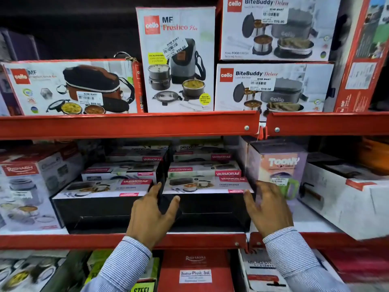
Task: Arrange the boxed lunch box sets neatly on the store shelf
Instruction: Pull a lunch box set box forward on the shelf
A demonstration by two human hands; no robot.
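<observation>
We see bright, even light on the upper boxes (273, 30), a dark top-left corner (deep shadow), and soft blur with wide-angle bending toward the frame edges.

The middle shelf (117, 241) is packed almost fully. Two Varmora box stacks (202, 182) stand side by side, with only a narrow dark gap (163, 165) between them, and the left hand (154, 216) already blocks its front. To the right, the Toony box (277, 165) stands near. Above the stacks, the red upper shelf rail (126, 124) leaves little height.
</observation>
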